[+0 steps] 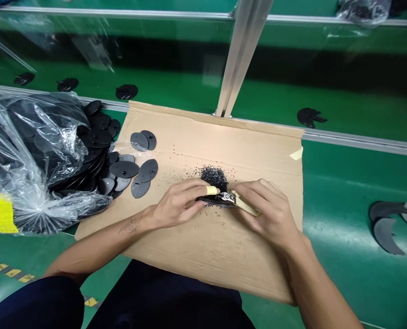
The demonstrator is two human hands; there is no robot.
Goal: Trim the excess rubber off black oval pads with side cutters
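My left hand (183, 201), with yellow tape round a finger, pinches a black plastic disc (220, 201) by its left side. In my right hand (267, 203) are small nippers (246, 205) with pale yellow handles; my fingers are wrapped round them. Their metal jaws meet the disc's right part, though I cannot make out exactly where they bite. Just beyond the disc lies a heap of tiny black clippings (213, 176), with loose bits scattered about it. Everything rests on or over a cardboard sheet (203, 256).
Several black discs (147, 170) lie at the sheet's left. Beside them a clear plastic bag (35, 151) spills more discs. Curved grey pieces (388, 228) are on the green surface at right. A metal post (243, 59) rises behind the sheet.
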